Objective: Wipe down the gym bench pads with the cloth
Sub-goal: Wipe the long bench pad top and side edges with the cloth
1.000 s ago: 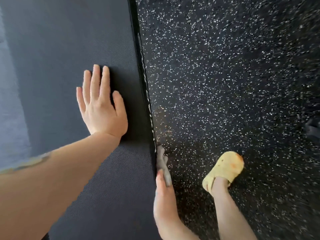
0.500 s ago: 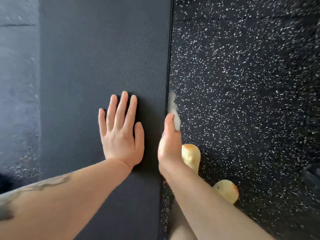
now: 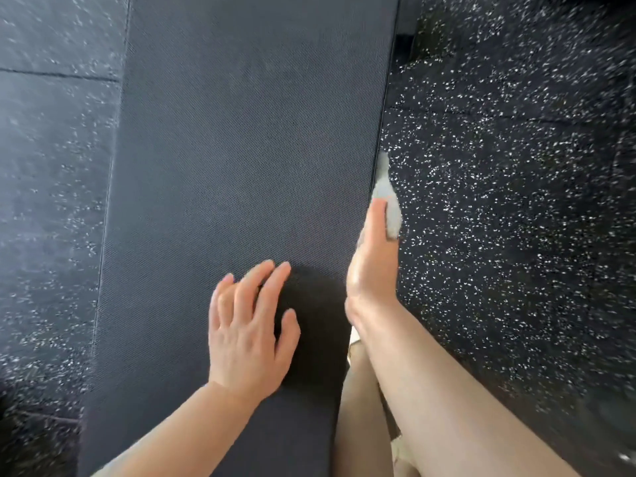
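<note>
A long dark textured bench pad (image 3: 241, 149) runs up the middle of the view. My left hand (image 3: 249, 332) hovers just above it near the bottom, fingers spread and holding nothing. My right hand (image 3: 373, 256) presses flat against the pad's right side edge. A pale grey cloth (image 3: 387, 197) is pinned between its fingers and that edge, and the cloth sticks out past the fingertips. The side face of the pad is hidden from this angle.
Black rubber floor (image 3: 516, 201) flecked with white lies on both sides of the bench. My bare leg (image 3: 358, 407) stands close against the pad's right edge at the bottom. A dark part of the bench frame (image 3: 402, 39) shows at the top right of the pad.
My right hand has slid the cloth forward along the pad's right edge. My left hand has lifted slightly from its flat rest. The view has shifted, so the yellow shoes are out of sight.
</note>
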